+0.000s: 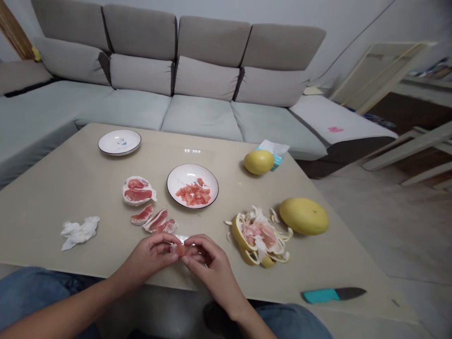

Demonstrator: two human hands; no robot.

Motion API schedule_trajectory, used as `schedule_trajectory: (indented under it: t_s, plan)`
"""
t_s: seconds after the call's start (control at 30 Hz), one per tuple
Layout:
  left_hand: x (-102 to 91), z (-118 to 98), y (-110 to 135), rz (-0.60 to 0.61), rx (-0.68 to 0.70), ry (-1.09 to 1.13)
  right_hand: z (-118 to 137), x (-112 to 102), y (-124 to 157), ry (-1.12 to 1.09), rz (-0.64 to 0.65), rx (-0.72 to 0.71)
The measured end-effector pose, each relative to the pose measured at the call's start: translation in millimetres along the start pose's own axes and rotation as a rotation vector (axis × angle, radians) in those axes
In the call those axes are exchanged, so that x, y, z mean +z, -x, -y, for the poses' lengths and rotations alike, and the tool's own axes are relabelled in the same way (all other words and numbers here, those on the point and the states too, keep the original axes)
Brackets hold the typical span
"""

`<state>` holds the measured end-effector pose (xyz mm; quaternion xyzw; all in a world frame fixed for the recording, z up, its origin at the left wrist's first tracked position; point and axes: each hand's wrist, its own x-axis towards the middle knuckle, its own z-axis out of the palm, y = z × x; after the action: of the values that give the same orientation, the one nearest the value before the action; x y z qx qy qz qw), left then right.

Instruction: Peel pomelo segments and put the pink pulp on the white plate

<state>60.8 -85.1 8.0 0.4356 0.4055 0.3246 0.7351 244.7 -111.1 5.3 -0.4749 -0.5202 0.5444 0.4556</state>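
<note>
The left hand [151,258] and the right hand [208,266] are close together, and both are pinching one small pink pomelo piece [180,250] over the near side of the beige bench [63,188], left of the torn yellow pomelo peel [242,238].

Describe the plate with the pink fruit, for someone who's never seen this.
On the beige rectangular table before the grey fabric sofa, look mid-table. The round white black-rimmed plate there holds chopped pink pomelo flesh; the other white plate, farther back, holds no fruit.
</note>
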Motion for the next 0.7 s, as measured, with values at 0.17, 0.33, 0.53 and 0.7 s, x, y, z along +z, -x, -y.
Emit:
schedule_trajectory:
  t_s: [0.17, 0.33, 0.53, 0.7]
  plan:
    - [-0.9, 6.4, -1.4, -0.021, 0.020, -0.019, -0.2, -0.8, 2.9, 0.023, -0.008, -0.023]
    - [-1.4, 8.1, -0.8, -0.008, 0.033, -0.042, 0.4, 0.0, 4.0, 0.055, -0.017, -0.063]
    - [-0.6, 1.5, -1.6, 0.011, -0.012, 0.001, -2.8, 0.5, 7.0, 0.074, -0.014, -0.074]
    - [1.0, 0.0, -2.0, -0.014, -0.053, -0.011, -4.5, 3.1, 9.1, 0.083, -0.015, -0.072]
